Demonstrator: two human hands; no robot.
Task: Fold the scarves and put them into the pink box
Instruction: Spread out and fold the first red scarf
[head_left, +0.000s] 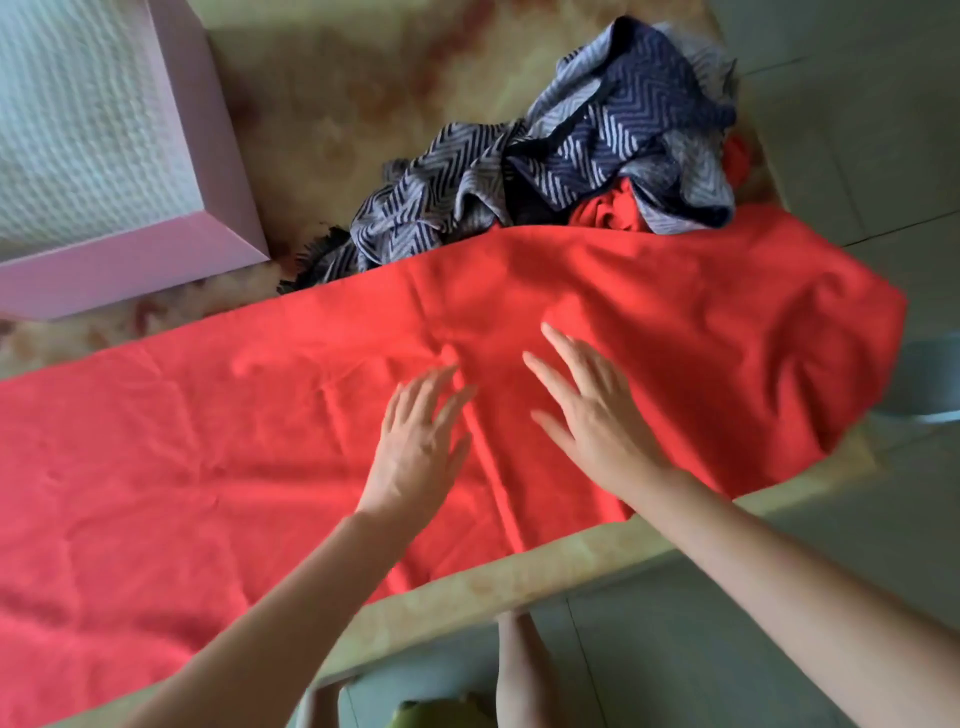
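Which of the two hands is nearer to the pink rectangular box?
Left. The left hand rests on the red cloth scarf, right of the pink rectangular box; the right hand lies farther right.

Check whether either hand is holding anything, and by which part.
Nothing is held: left hand and right hand rest flat on the spread red scarf.
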